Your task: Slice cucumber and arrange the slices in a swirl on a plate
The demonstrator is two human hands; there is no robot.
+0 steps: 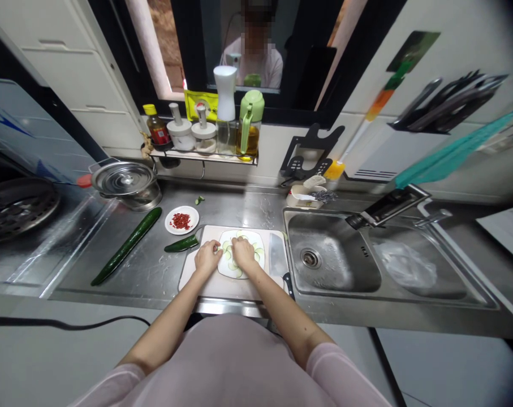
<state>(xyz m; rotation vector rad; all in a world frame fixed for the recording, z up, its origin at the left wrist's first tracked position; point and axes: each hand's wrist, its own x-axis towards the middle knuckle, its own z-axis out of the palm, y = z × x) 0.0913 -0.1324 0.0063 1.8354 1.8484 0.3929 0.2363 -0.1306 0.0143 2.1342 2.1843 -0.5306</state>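
Note:
A white square plate (229, 273) lies on the pale cutting board (211, 287), with thin cucumber slices (259, 251) laid in a ring on it. At the plate's left edge, my left hand (207, 256) has its fingers curled together; what is between them is too small to make out. My right hand (243, 253) reaches over the plate, fingers pinched down among the slices on what looks like one slice. A knife (277, 254) with a black handle rests flat along the board's right side. Left of the board is a cut cucumber piece (181, 244).
A whole cucumber (126, 247) lies further left, near a small dish of chopped red pieces (181, 220). A lidded steel pot (126, 183) stands behind. On the right is the sink (336, 260) with its faucet (387, 206). A condiment rack (205, 157) hangs at the back.

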